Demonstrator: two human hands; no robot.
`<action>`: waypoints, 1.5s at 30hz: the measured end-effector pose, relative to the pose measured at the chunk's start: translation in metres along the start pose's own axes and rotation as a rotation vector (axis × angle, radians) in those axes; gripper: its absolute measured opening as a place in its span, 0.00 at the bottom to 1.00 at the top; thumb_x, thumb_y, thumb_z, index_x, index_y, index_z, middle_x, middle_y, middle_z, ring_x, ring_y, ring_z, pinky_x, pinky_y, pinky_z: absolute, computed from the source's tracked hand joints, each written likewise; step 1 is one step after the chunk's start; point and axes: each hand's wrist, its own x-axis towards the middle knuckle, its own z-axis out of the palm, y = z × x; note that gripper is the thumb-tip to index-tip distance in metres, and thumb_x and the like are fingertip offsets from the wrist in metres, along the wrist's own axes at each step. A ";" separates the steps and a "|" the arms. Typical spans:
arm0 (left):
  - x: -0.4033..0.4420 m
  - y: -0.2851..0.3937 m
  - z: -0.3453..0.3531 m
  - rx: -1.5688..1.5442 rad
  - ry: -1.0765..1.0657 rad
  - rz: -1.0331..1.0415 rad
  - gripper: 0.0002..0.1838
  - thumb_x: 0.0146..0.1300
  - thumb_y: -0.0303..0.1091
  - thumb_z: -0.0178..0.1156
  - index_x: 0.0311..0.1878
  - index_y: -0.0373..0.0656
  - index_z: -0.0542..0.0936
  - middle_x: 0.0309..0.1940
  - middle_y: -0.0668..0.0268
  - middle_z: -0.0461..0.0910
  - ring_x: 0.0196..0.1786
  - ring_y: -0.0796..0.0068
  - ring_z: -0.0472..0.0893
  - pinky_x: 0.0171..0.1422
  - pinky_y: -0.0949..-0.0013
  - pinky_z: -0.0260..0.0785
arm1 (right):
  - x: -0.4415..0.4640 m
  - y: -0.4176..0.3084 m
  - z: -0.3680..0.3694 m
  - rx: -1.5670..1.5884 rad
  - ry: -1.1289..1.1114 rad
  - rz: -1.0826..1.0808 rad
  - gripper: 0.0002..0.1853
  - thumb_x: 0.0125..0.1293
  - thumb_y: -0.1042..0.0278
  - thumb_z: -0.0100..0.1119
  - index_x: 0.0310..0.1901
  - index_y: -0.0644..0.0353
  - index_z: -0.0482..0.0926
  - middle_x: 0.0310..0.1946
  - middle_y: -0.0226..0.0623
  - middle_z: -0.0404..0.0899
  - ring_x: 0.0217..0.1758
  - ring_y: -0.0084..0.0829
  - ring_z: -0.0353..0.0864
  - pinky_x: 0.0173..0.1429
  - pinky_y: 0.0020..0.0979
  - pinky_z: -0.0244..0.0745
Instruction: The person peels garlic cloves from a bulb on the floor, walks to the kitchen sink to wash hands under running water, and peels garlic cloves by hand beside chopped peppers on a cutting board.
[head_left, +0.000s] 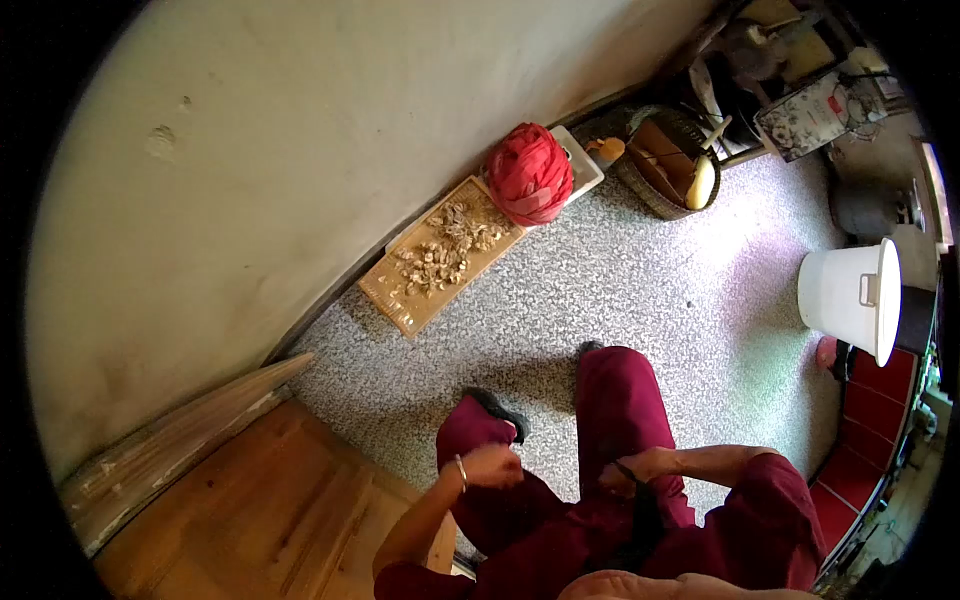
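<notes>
My left hand (492,466), with a pale bracelet at the wrist, is curled over my left thigh. Its fingers look closed, and whatever they might hold is hidden. On the other side, my right hand (637,472) is closed around a black strap (640,525) in front of my right thigh. The strap runs down toward my lap. Maroon trousers (622,400) cover both legs, and a dark shoe (497,412) shows below the left one.
Along the wall lie a wooden tray (385,290) of dried pieces, a red cloth bundle (530,175) and a wicker basket (655,195). A white bucket (840,290) stands at the right. A wooden door (250,510) is at lower left.
</notes>
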 end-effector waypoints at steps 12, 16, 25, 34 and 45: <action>0.152 -0.228 -0.158 0.026 0.974 -0.222 0.06 0.52 0.34 0.58 0.32 0.45 0.80 0.26 0.63 0.81 0.30 0.67 0.80 0.35 0.67 0.70 | 0.003 0.001 -0.345 -0.448 0.788 0.094 0.09 0.53 0.64 0.51 0.26 0.61 0.78 0.24 0.47 0.77 0.29 0.46 0.76 0.34 0.40 0.72; 0.184 -0.245 -0.188 0.070 1.075 -0.287 0.07 0.50 0.33 0.61 0.33 0.45 0.80 0.26 0.64 0.80 0.30 0.66 0.79 0.35 0.67 0.70 | 0.008 0.040 -0.396 -0.612 0.963 0.192 0.08 0.54 0.68 0.50 0.26 0.58 0.79 0.22 0.42 0.77 0.26 0.42 0.76 0.31 0.40 0.70; 0.215 -0.270 -0.219 0.537 1.203 -0.125 0.09 0.48 0.29 0.63 0.35 0.46 0.80 0.29 0.65 0.75 0.34 0.63 0.75 0.41 0.64 0.65 | 0.034 0.071 -0.493 -0.498 1.405 -0.088 0.06 0.50 0.69 0.56 0.27 0.63 0.78 0.22 0.39 0.78 0.25 0.32 0.77 0.32 0.31 0.71; 0.251 -0.276 -0.219 0.883 1.184 -0.110 0.10 0.47 0.30 0.63 0.32 0.35 0.80 0.36 0.56 0.75 0.40 0.56 0.75 0.41 0.59 0.67 | 0.073 0.025 -0.531 -0.679 1.539 0.167 0.10 0.52 0.63 0.52 0.34 0.56 0.78 0.26 0.44 0.78 0.33 0.46 0.77 0.37 0.42 0.71; 0.211 -0.251 -0.227 0.401 1.126 -0.055 0.08 0.52 0.33 0.61 0.30 0.38 0.79 0.26 0.64 0.81 0.27 0.71 0.78 0.31 0.69 0.71 | 0.051 0.044 -0.527 -0.505 1.634 -0.032 0.21 0.50 0.60 0.60 0.47 0.53 0.75 0.32 0.45 0.79 0.37 0.40 0.79 0.41 0.38 0.73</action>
